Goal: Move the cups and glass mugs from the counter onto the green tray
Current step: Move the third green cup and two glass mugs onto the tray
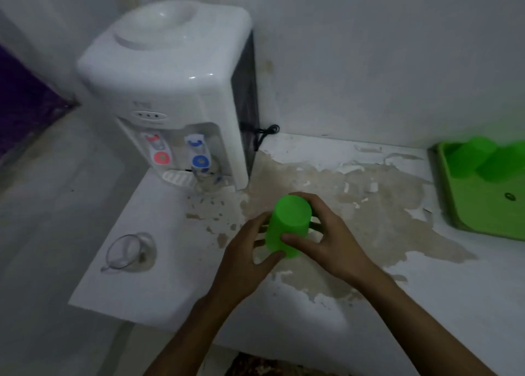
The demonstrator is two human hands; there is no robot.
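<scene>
Right of the water dispenser (170,91) | both hands — left hand (244,250), right hand (321,239) — are clasping an upturned green cup (287,227) | risk: slipping before reaching the green tray (483,210).

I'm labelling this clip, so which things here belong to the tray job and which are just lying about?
Part of the job:
- bright green plastic cup, held by left hand and right hand
- clear glass mug near the counter's left edge
- green plastic tray, green cups already on it

Just there:
- white water dispenser
- black cord
</scene>
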